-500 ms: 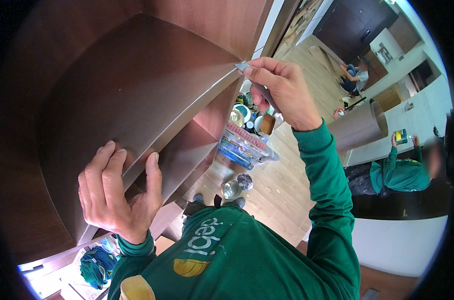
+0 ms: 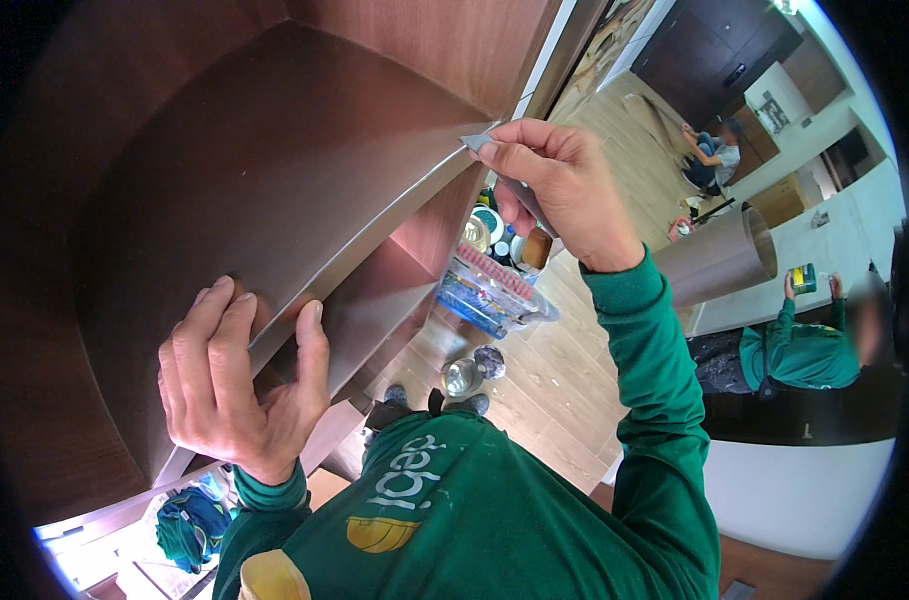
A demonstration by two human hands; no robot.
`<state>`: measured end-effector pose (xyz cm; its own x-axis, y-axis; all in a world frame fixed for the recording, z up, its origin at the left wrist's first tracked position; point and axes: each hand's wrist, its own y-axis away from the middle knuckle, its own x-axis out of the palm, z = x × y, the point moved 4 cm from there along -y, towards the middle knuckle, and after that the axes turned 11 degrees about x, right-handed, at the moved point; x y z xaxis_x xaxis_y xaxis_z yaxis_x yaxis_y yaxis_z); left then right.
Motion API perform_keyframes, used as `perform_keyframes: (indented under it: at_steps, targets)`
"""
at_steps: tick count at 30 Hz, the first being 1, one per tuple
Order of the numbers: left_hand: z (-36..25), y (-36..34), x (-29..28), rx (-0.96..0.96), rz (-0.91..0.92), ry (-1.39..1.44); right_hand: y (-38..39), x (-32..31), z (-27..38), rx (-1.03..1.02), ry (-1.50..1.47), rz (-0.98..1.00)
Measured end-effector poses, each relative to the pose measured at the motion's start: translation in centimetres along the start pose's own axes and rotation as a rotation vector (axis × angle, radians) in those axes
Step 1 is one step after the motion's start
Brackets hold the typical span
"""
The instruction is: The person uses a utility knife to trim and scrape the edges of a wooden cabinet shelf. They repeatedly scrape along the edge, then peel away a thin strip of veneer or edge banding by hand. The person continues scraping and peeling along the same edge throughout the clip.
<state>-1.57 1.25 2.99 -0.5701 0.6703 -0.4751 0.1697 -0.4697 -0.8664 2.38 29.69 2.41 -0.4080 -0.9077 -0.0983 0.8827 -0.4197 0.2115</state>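
My right hand (image 2: pixel 565 185) pinches a flat grey knife blade (image 2: pixel 523 194) with an angled tip. The tip meets the front edge of a dark brown shelf (image 2: pixel 275 150), near its far right corner. A pale line runs along that edge strip (image 2: pixel 375 232). Lower down the same edge rests my left hand (image 2: pixel 240 385), open. Its fingers lie on the shelf top, and the thumb is apart from them by the front edge. Part of the blade is hidden behind my right fingers.
Below the shelf is a lower compartment (image 2: pixel 360 290). A clear plastic bin (image 2: pixel 485 290) of cans and supplies stands on the floor, with a jar (image 2: pixel 462 377) near my feet. A large rolled sheet (image 2: pixel 720 258) lies to the right. Two other people work nearby, one holding a can (image 2: pixel 803 278).
My right hand and the blade tip have shifted slightly left and down along the shelf edge. My left hand stays in nearly the same place.
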Motion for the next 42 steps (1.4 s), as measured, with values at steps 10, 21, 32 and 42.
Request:
perform_keyframes:
  at_steps: [10,21,32,42]
  targets:
    - [0.0,0.0,-0.1,-0.023,0.024,-0.019,-0.2,-1.3,0.1,-0.020,-0.038,-0.057]
    - [-0.1,-0.3,-0.3,-0.022,0.008,-0.033,0.2,-1.0,0.7,-0.028,-0.002,-0.036]
    - [0.2,0.2,0.1,-0.023,0.010,-0.036,0.0,-1.0,-0.1,-0.009,-0.036,-0.064]
    - [0.7,0.0,1.0,-0.021,0.009,-0.019,-0.8,0.1,0.1,-0.018,0.000,-0.071]
